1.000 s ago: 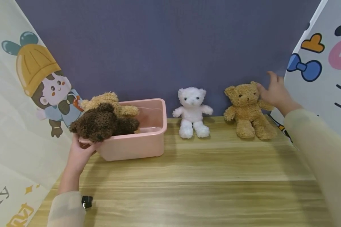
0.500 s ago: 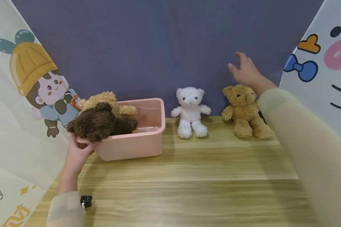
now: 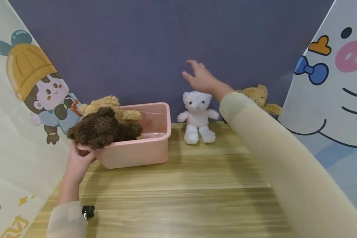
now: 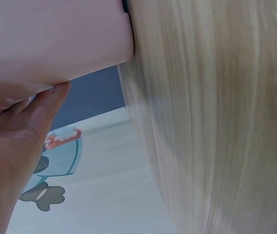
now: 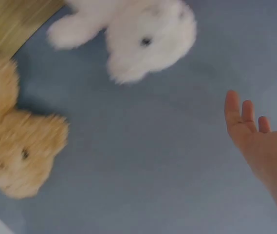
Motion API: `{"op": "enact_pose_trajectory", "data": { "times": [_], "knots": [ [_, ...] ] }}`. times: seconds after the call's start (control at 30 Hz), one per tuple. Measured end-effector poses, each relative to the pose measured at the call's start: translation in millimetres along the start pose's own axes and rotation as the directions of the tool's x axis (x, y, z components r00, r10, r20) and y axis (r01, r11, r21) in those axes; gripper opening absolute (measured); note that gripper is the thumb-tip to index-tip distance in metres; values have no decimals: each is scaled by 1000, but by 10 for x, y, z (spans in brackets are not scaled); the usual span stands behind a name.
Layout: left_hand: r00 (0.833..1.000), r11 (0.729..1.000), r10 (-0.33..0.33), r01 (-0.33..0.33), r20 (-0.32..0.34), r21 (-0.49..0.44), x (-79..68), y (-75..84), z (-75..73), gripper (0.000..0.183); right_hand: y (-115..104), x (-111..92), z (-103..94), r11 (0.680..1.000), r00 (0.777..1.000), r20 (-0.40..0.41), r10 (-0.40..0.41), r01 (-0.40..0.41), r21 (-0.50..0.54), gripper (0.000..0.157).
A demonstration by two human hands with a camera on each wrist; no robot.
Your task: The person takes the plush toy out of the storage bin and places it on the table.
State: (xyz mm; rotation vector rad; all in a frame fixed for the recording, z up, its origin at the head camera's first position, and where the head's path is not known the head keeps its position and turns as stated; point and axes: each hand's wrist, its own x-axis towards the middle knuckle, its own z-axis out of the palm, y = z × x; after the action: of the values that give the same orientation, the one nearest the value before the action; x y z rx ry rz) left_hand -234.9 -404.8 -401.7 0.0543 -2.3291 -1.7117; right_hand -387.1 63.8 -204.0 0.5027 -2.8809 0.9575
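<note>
At the left, my left hand [image 3: 76, 163] grips the end of a pink plastic bin [image 3: 137, 153]. The left wrist view shows its fingers [image 4: 43, 107] against the bin's wall. Inside the bin lie a dark brown teddy bear [image 3: 96, 129], its head over the rim, and a tan teddy bear [image 3: 107, 103] behind it. A white teddy bear [image 3: 198, 117] sits upright right of the bin. My right hand [image 3: 201, 78], holding nothing, hovers just above its head with fingers spread. Farther right is a golden-brown teddy bear [image 3: 257, 95], partly hidden by my right sleeve.
A dark blue-grey wall [image 3: 137, 49] rises behind the bears. Printed cloth panels stand at the left [image 3: 6, 132] and right [image 3: 354, 99]. All this rests on a wood-grain table [image 3: 172, 198]. A small black object [image 3: 88, 211] is beside my left sleeve.
My right hand has left the golden-brown bear's head and moved left to above the white bear, its sleeve now covering much of the golden-brown bear. My left hand stays at the bin.
</note>
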Motion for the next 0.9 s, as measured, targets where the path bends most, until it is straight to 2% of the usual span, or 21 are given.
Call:
{"op": "enact_pose_trajectory", "data": {
  "times": [0.17,0.33,0.53,0.7,0.8,0.9],
  "knots": [
    [1000,1000,11,-11,17,-19,9,11,-14,91,-364,62,297,999,996,81,-36,38,-20,70],
    [1000,998,13,-13,11,-56,5,-5,-19,87,-681,109,585,992,980,160,-122,127,-18,69],
    [1000,997,6,-5,13,-77,-14,-17,-34,83,-1012,58,923,972,944,234,-233,236,12,68],
    [1000,995,6,-5,11,-98,2,-65,-45,86,-1268,-25,1172,963,917,297,-265,265,43,70],
    [1000,995,13,-12,7,-96,18,-93,-44,81,-1408,-68,1310,946,891,325,-316,320,43,70],
    [1000,994,29,-29,-4,-107,17,-94,-43,80,-1555,-110,1444,915,858,347,-378,404,-1,70]
  ]
}}
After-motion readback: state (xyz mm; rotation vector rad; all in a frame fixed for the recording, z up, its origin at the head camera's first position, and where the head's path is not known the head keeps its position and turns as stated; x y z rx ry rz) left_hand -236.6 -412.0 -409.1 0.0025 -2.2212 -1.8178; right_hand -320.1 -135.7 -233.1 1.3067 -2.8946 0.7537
